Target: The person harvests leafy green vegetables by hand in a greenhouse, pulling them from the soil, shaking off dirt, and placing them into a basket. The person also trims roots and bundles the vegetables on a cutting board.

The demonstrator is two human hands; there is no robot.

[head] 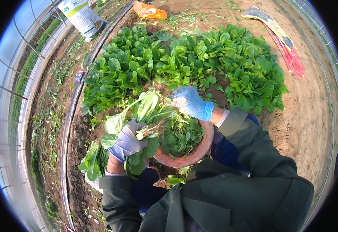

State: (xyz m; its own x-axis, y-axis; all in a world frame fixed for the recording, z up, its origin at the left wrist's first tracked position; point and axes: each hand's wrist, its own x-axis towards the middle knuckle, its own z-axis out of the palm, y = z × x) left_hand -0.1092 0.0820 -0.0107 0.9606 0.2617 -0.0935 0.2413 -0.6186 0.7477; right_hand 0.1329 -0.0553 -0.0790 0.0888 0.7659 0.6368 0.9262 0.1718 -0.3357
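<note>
My left hand, in a pale purple-blue disposable glove, grips a bunch of leafy greens. White stems fan upward, and a pale root end with fine roots shows beside the fingers. My right hand, in a blue glove, is curled close to the right side of the stems. Its fingertips are hidden, so I cannot tell whether it pinches anything. Below both hands stands a round reddish basin holding loose green leaves.
Rooted leafy greens grow in a dense patch ahead. More cut greens lie by my left forearm. A white printed sack, an orange plastic bag and a red-and-yellow sack lie around. A dark ground strip runs along the left.
</note>
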